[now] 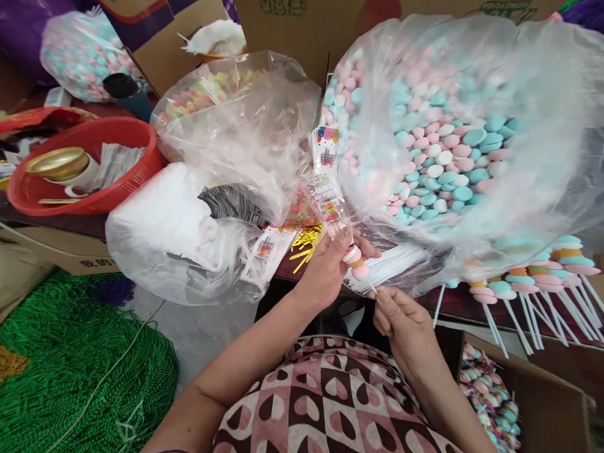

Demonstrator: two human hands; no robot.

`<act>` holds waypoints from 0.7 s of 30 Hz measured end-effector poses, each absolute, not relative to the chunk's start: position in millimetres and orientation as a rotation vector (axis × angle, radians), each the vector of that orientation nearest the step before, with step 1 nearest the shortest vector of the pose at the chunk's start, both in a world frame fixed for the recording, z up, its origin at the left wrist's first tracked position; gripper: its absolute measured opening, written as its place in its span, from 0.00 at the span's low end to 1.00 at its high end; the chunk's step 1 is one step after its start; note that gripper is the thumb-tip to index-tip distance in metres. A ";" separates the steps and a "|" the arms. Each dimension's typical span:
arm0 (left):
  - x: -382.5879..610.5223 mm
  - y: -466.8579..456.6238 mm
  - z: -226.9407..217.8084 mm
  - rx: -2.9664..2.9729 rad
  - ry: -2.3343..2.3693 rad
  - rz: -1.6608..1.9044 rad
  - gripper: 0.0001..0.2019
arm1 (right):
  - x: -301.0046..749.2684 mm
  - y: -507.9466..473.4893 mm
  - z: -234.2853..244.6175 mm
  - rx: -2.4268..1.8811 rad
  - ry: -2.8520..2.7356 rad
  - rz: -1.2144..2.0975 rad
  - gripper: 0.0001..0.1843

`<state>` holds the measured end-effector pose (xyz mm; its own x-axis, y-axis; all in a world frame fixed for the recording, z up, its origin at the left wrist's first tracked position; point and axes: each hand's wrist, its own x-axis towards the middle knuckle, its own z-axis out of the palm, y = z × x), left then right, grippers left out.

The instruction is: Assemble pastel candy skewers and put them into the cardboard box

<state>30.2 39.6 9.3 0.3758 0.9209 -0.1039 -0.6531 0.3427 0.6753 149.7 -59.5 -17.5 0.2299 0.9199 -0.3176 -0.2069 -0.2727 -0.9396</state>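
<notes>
Pink, white and orange candy skewer (360, 272) stretches between my left hand (325, 271), gripping its sweets, and my right hand (402, 316), pinching its thin white stick (372, 288); rightward lie a bulging clear plastic bag (551, 130) of pastel candies (439, 176) and pink, blue and orange skewers (548, 283).

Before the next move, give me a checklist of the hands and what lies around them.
1. White stick pinched in the right hand: ok.
2. Candy skewer held by the left hand: ok.
3. Printed wrapper covering the whole candy skewer: cannot tell; the left hand hides part.
4. Gold twist ties close to the left hand: ok.
5. Other candy skewers wholly on the table: not ok; they overhang its front edge.
</notes>
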 end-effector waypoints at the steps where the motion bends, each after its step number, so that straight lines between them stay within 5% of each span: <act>1: 28.3 39.0 9.4 0.606 0.523 1.066 0.17 | 149.3 -58.3 -17.4 -1.360 -0.667 1.352 0.18; 21: 25.0 29.5 4.6 0.635 0.586 1.029 0.18 | 145.4 -58.2 -25.3 -1.405 -0.762 1.308 0.17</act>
<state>25.0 29.5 4.6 0.3982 0.9058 -0.1448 -0.5862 0.3727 0.7194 145.4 -58.2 -25.3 0.2080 0.9276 -0.3105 -0.1878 -0.2736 -0.9433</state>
